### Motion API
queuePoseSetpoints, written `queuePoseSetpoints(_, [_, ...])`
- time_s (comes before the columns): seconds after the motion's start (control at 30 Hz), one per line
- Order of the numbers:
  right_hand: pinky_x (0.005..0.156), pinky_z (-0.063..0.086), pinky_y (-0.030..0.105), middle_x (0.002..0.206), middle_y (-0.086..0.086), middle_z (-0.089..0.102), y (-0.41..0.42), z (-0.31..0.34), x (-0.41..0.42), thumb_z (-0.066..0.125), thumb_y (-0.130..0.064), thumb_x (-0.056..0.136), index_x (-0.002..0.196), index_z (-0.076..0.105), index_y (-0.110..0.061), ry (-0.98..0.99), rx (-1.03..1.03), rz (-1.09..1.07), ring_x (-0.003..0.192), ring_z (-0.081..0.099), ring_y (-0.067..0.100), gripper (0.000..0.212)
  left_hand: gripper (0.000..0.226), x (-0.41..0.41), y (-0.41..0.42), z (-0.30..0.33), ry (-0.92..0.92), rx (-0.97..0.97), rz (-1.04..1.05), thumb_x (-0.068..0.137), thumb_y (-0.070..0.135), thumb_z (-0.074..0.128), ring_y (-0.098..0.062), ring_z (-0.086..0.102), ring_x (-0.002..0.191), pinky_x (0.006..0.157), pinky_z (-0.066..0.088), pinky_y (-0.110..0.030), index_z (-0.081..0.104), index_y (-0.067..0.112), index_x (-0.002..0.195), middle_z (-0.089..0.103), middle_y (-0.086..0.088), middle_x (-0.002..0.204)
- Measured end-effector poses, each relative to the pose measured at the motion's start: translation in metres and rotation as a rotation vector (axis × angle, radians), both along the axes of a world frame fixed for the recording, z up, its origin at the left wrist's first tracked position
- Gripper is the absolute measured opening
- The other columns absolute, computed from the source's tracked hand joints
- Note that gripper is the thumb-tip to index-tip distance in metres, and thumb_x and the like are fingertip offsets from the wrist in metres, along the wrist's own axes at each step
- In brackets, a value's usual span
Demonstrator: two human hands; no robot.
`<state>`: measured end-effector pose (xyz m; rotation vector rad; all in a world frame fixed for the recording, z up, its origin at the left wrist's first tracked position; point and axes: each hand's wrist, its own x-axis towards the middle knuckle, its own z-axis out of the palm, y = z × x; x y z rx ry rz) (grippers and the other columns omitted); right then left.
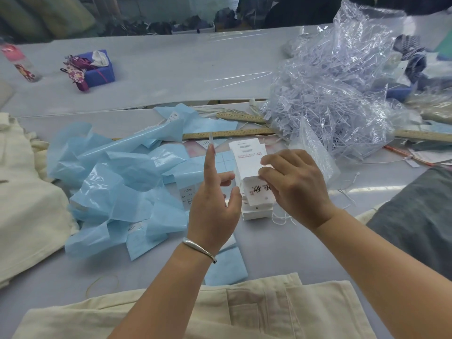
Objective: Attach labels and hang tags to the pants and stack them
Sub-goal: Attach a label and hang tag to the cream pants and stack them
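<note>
Mid-cycle, tag prep stage. Right hand (297,184) has fingers curled over the top of the hang tags (254,182), pinching a white card off a small stack that sits on the table (171,67) just beyond the near pants. Left hand (215,192) is up beside the stack, index finger straight with a thin clear strip (211,143) at its tip, probably a plastic tag loop; other fingers loosely bent, thumb near the cards, not clearly gripping anything else. Cream pants (220,311) lie flat at the near edge, waistband toward the person, no tag visible on them, so I judge this pair not yet tagged. More cream fabric (27,192) piled at left, could be the finished stack, can't confirm. Peeled blue backing sheets (117,179) scattered in the middle suggest a fair number of labels already used. Bag of loops (337,99) far right is well stocked. Left to do: thread loop through card, fix to pants, stack.
</note>
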<state>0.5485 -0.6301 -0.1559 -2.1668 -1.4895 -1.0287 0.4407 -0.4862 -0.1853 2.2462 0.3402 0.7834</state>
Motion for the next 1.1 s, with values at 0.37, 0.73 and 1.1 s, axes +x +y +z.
queuePoseSetpoints(0.37, [0.045, 0.045, 0.033, 0.075, 0.005, 0.065, 0.000, 0.009, -0.016, 0.072, 0.002, 0.077, 0.071, 0.067, -0.007, 0.240, 0.038, -0.063, 0.071, 0.059, 0.029, 0.012, 0.137, 0.016, -0.023, 0.006, 0.136, 0.111, -0.159, 0.066, 0.042, 0.085, -0.022, 0.061, 0.109, 0.086, 0.052, -0.041, -0.033, 0.053, 0.135, 0.063, 0.004, 0.126])
queuePoseSetpoints(0.73, [0.076, 0.049, 0.041, 0.088, 0.002, 0.072, -0.014, 0.011, -0.022, 0.080, -0.016, 0.073, 0.065, 0.075, -0.019, 0.195, 0.047, -0.063, 0.083, 0.065, 0.029, 0.009, 0.139, 0.029, -0.008, 0.005, 0.226, 0.199, -0.200, 0.067, 0.050, 0.082, -0.027, 0.064, 0.106, 0.087, 0.051, -0.036, -0.042, 0.051, 0.129, 0.066, 0.001, 0.122])
queuePoseSetpoints(1.1, [0.093, 0.036, 0.042, 0.098, 0.000, 0.072, -0.016, 0.003, -0.025, 0.075, -0.006, 0.075, 0.066, 0.071, -0.020, 0.014, 0.154, -0.117, 0.092, 0.064, 0.027, 0.017, 0.136, 0.032, -0.004, 0.012, 0.300, 0.180, -0.233, 0.068, 0.059, 0.077, -0.028, 0.057, 0.118, 0.099, 0.046, -0.040, -0.038, 0.041, 0.138, 0.060, 0.000, 0.135])
